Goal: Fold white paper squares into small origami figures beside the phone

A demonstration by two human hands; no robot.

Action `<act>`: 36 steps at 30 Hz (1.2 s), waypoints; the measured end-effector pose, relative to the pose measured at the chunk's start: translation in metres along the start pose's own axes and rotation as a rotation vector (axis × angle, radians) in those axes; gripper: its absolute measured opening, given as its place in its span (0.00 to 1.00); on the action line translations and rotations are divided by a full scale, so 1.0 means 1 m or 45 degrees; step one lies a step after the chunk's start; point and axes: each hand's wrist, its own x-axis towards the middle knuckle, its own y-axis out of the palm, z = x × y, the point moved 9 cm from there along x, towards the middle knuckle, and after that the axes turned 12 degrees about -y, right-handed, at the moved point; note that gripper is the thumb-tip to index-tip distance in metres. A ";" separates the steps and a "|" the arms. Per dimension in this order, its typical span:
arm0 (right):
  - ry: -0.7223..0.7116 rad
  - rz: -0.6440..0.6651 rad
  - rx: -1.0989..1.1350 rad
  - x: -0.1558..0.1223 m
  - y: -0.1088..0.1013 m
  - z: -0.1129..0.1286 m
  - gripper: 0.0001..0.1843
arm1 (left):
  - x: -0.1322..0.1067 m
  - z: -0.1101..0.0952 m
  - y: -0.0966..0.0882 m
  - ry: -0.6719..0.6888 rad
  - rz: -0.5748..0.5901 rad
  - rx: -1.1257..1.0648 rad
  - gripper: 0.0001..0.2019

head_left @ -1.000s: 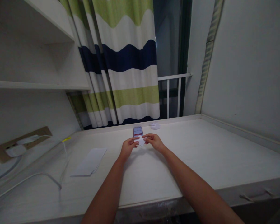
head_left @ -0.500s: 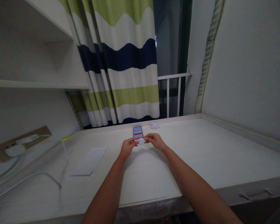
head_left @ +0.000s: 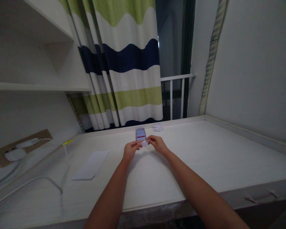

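- White desk (head_left: 205, 159) stretches out before you, striped curtain (head_left: 133, 57) hanging behind it in green, white and navy, with a white rail (head_left: 177, 78) to the curtain's right.
- Eyes on the middle now: both your forearms reach in from the near edge, and your hands meet over the desk, just short of the phone.
- Your left hand (head_left: 131, 149) has its fingers drawn together in a pinch, gripping the left side of a small white paper (head_left: 145, 143).
- Your right hand (head_left: 157, 143) matches it from the other side, thumb and fingers closed on the paper's right edge.
- So there's your paper, stretched between the two sets of fingertips; its exact folds are too small to tell.
- Just beyond it lies your phone (head_left: 140, 134), screen lit, a red bar across the lower part.
- Behind and right of the phone, near the desk's back edge, sits a crumpled-looking white piece (head_left: 158, 128).
- Over to your left, flat on the desk, rest some white sheets (head_left: 91, 165), slightly fanned at one corner.
- Farther left, white plugs (head_left: 16, 155) fill a socket panel (head_left: 46, 135), and a pale cable (head_left: 47, 178) loops down.
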 end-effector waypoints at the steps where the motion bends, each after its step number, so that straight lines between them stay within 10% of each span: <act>1: -0.022 -0.006 -0.037 0.000 -0.001 0.003 0.08 | 0.000 0.000 0.000 -0.006 -0.013 -0.003 0.11; 8: -0.163 -0.084 -0.137 -0.001 -0.003 0.014 0.08 | -0.003 0.000 -0.006 0.055 -0.144 0.041 0.12; 36: -0.076 -0.023 0.085 -0.003 0.007 0.004 0.08 | -0.005 0.003 0.010 0.004 0.121 -0.099 0.16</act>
